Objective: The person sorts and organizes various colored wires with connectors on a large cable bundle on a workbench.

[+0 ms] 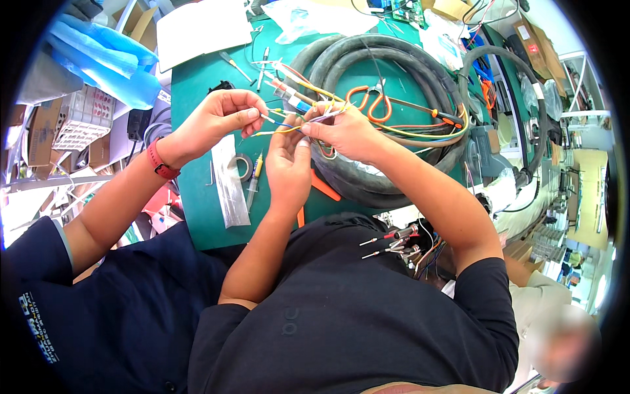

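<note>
Left hand (287,161) and right hand (344,131) raised together, fingers pinched

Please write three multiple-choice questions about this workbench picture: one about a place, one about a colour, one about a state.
1. Where do the orange-handled pliers lie?
A. on the coiled grey hose
B. on a sheet of white paper
C. on the floor

2. What colour is the wristband on the co-worker's arm?
A. blue
B. red
C. yellow

3. What is the person's right hand doing?
A. lying flat and empty
B. gripping a screwdriver
C. pinching the coloured wires

Answers:
1. A, the orange handles rest across the hose loops.
2. B, the band at the wrist is plainly red.
3. C, the thumb and fingers close on the wire bundle.
</note>
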The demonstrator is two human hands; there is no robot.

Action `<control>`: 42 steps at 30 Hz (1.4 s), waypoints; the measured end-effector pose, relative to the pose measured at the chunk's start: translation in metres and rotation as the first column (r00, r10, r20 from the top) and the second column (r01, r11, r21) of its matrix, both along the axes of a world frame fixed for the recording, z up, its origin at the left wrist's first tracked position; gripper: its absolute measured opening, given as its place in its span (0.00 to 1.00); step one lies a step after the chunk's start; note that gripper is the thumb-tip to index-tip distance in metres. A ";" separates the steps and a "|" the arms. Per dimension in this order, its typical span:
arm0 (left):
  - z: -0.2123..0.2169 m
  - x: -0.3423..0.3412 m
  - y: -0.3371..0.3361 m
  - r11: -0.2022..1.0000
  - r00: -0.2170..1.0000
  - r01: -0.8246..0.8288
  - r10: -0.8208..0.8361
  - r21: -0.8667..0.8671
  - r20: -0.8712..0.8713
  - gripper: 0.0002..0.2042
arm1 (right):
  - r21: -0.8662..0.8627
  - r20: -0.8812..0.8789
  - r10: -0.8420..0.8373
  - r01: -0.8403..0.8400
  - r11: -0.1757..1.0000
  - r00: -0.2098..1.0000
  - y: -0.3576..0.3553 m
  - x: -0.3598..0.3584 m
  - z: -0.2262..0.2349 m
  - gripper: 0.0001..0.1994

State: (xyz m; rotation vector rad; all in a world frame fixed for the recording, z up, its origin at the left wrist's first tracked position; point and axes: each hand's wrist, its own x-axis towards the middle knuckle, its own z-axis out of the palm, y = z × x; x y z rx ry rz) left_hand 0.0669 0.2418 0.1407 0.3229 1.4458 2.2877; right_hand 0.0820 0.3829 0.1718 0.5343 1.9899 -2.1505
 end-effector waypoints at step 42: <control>-0.045 -0.024 0.013 0.984 0.984 0.166 -0.161 -0.068 0.077 0.10 | -0.002 -0.051 0.048 -0.048 0.999 0.998 0.031 0.019 0.001 0.15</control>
